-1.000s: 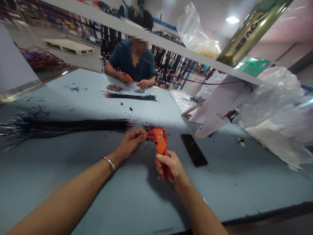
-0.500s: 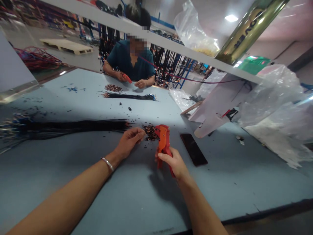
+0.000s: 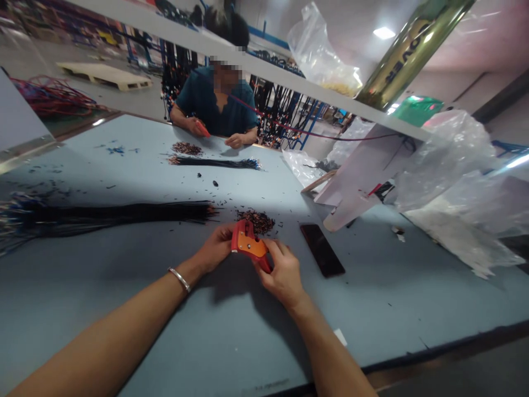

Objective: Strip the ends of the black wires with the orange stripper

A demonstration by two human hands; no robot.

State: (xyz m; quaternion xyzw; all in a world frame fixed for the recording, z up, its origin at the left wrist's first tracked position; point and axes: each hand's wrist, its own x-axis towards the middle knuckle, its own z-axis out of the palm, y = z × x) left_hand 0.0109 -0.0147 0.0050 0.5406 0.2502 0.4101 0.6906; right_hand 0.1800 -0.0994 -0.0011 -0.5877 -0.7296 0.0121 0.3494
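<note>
My right hand (image 3: 282, 273) grips a red and orange wire stripper (image 3: 248, 243), which now lies tilted with its head pointing left. My left hand (image 3: 215, 251) sits right beside the tool's head, fingers curled against it; what they pinch, if anything, is hidden. Just beyond the tool lies a small heap of stripped wire bits (image 3: 256, 219). A long bundle of black wires (image 3: 124, 212) stretches to the left across the grey-blue table (image 3: 124, 309).
A dark phone (image 3: 322, 249) lies flat right of my hands. Across the table a person in a teal shirt (image 3: 215, 102) holds another red tool, with a wire bundle (image 3: 215, 162) before them. Crumpled plastic bags (image 3: 450, 182) crowd the right side.
The wire stripper swung from upright to lying sideways and moved left and down towards my left hand. Both hands came together around it.
</note>
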